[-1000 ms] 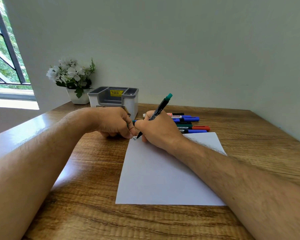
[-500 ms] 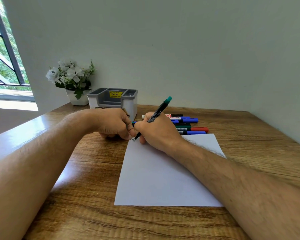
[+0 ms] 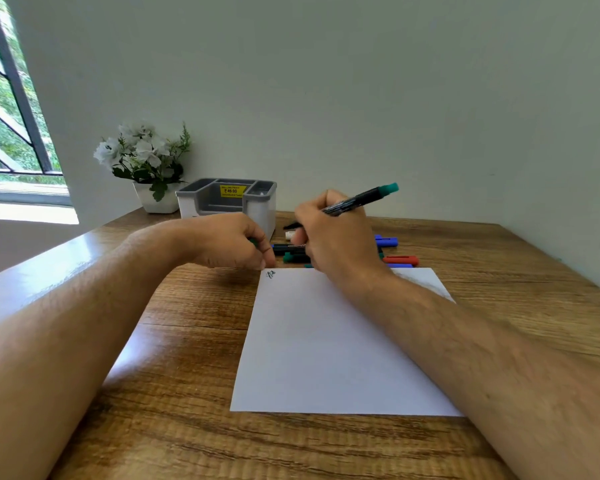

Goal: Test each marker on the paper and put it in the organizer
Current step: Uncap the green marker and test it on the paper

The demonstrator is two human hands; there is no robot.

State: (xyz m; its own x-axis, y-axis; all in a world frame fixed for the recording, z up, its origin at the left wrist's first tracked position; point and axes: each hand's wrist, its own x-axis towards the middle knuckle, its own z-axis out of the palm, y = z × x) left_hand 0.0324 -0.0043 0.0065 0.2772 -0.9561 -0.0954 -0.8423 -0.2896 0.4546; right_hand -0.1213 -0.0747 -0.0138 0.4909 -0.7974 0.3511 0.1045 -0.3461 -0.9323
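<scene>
One marker point(image 3: 357, 199) is in use: a slim black barrel with pale lettering and a teal end, its bare dark tip poking out past the fingers on the left. The right hand point(image 3: 333, 237) has its fingers curled and pinched around the barrel, holding it tilted with the teal end up to the right and the tip lifted clear of the paper point(image 3: 326, 341). A small dark-green scribble point(image 3: 271, 274) sits at the paper's far left corner, just below the tip and apart from it.

The left hand point(image 3: 234, 242) is closed into a loose fist just off that corner, its fingertips down on the wooden table point(image 3: 187, 427); a bit of green point(image 3: 253, 241) shows between its fingers, probably the cap, though too little shows to be sure.

Beyond the right hand, the other markers point(image 3: 392, 252) lie in a row on the table along the paper's far edge: blue, green and red ones, partly hidden. The grey-and-white organizer point(image 3: 257, 209) with a yellow price sticker stands behind the left hand, beside a white pot of white flowers point(image 3: 142, 157).
</scene>
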